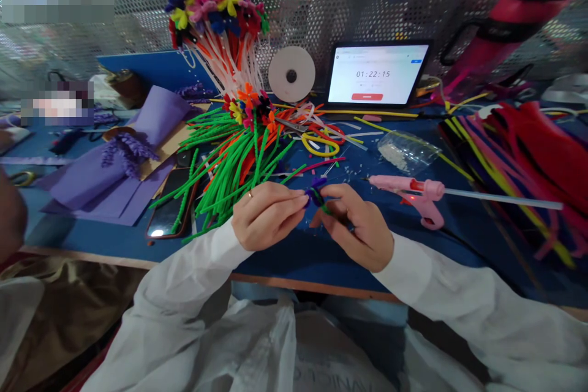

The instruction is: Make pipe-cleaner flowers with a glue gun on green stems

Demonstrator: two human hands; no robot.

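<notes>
Between my two hands, above the table's front part, is a small purple-blue pipe cleaner flower (316, 190) with a bit of green at its lower right. My left hand (270, 214), a ring on one finger, pinches the flower's left side with thumb and fingertips. The fingers of my right hand (356, 223) close on its right side, near the green part. Just right of my right hand lies a pink hot glue gun (416, 193) with a long clear glue stick in its back. Green pipe cleaners (234, 177) lie in a heap behind my left hand.
A bunch of colourful pipe cleaner flowers (220, 9) stands behind the heap. Yellow-handled scissors (321, 144), a bag of white pellets (404, 153) and a lit tablet (379, 73) are farther back. A phone (168, 211) lies left; more pipe cleaners (542, 159) lie right. Another person's arm (11, 214) shows far left.
</notes>
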